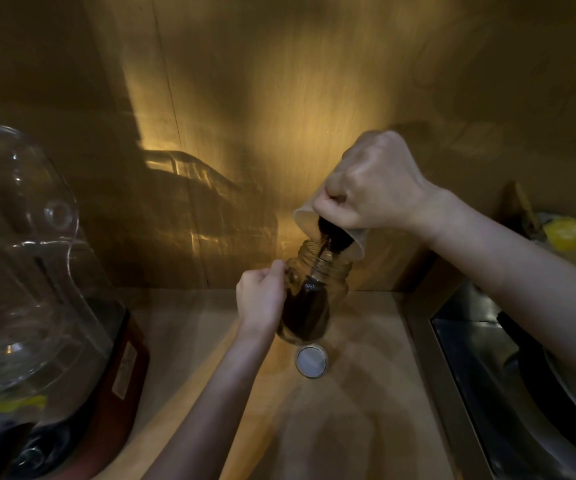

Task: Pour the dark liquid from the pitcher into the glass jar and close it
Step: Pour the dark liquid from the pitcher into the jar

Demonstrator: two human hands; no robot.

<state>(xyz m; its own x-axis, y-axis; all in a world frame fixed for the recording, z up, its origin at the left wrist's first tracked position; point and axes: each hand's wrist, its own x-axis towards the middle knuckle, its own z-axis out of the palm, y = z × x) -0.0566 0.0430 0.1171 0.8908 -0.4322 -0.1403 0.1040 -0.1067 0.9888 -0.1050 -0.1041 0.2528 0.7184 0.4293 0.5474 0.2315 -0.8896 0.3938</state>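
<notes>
A clear glass jar (316, 292) stands on the wooden counter, tilted slightly, about two thirds full of dark liquid. My left hand (262, 299) grips its left side. Above it my right hand (373, 185) holds a translucent pitcher (335, 233) tipped steeply over the jar's mouth. A dark stream runs from the pitcher's rim into the jar. Most of the pitcher's body is hidden behind my right hand. The jar's lid (311, 361), white inside with a metal rim, lies upside down on the counter just in front of the jar.
A blender with a clear cover and dark red base (37, 306) fills the left side. A steel sink (508, 375) holding a dark pan lies to the right. Something yellow (567, 233) sits behind the sink. A wooden wall (279, 98) backs the counter.
</notes>
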